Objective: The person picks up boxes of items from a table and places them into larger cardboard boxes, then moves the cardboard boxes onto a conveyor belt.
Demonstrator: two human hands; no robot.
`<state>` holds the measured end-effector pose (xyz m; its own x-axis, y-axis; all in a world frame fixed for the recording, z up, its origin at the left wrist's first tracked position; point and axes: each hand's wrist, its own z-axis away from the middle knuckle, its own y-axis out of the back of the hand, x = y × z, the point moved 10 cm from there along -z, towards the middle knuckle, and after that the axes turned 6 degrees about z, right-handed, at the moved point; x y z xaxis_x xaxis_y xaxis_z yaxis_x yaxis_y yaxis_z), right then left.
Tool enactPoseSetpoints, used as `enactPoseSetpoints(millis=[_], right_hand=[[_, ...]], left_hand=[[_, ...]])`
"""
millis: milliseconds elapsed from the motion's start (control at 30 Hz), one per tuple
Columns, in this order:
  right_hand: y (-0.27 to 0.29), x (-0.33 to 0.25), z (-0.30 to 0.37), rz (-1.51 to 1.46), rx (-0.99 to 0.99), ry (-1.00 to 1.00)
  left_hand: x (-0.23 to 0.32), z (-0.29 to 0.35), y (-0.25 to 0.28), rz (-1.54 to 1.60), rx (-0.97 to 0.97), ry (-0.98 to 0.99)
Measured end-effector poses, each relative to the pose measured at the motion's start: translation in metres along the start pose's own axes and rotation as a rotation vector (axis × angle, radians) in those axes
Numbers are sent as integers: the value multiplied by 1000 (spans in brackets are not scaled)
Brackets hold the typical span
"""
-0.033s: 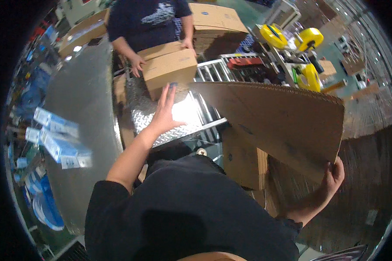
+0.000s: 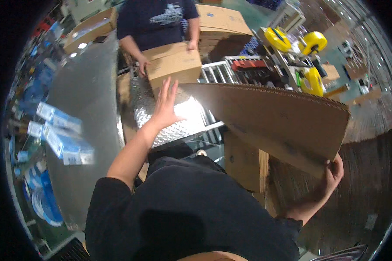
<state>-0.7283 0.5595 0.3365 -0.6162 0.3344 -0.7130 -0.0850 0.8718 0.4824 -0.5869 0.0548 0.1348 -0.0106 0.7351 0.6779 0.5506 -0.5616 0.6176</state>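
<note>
My right hand (image 2: 333, 172) grips the lower right corner of a large flat cardboard piece (image 2: 287, 117), which stands on edge and slants across in front of me. My left hand (image 2: 165, 106) is raised with its fingers spread, near the cardboard's far left end; whether it touches it I cannot tell. Just beyond my left fingers is a closed brown carton (image 2: 174, 65), with another person's two hands on its sides. Beneath my left hand lies a shiny diamond-plate metal surface (image 2: 178, 132).
On the left, several blue-and-white boxes (image 2: 62, 139) lie on a grey table (image 2: 93, 95). A roller conveyor (image 2: 217, 71) runs behind the cardboard. Yellow tape dispensers (image 2: 312, 42) stand at the far right. More flat cardboard (image 2: 244, 163) stands below the held piece; stacked cartons (image 2: 222, 19) are at the back.
The view has shifted slightly, so the surroundings sit a little further right. The cardboard's far left end is closer to my left hand. Both hands keep nearly the same pose.
</note>
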Motion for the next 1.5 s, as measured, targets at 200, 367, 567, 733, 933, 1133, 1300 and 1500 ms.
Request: enactPoseSetpoints(millis=[200, 367, 567, 733, 933, 1133, 1300, 1500], right_hand=[[-147, 156, -54, -237, -212, -107], [-272, 45, -52, 235, 144, 515], [-466, 32, 21, 544, -712, 774], [-435, 1, -7, 188, -376, 720], [-405, 13, -4, 5, -193, 1077], [-410, -47, -39, -277, -587, 1112], [-418, -54, -45, -598, -845, 1194], [-512, 20, 58, -129, -1240, 1279]], left_hand=[[-27, 16, 112, -178, 117, -1], [-9, 56, 119, -526, -33, 92], [-65, 68, 73, 9, -299, 632], [-103, 92, 54, 180, -421, 959], [-57, 78, 96, -394, -181, 946], [-80, 150, 153, -547, -254, 1218], [-62, 116, 124, 128, 186, 1182], [19, 99, -40, -173, -824, 485]])
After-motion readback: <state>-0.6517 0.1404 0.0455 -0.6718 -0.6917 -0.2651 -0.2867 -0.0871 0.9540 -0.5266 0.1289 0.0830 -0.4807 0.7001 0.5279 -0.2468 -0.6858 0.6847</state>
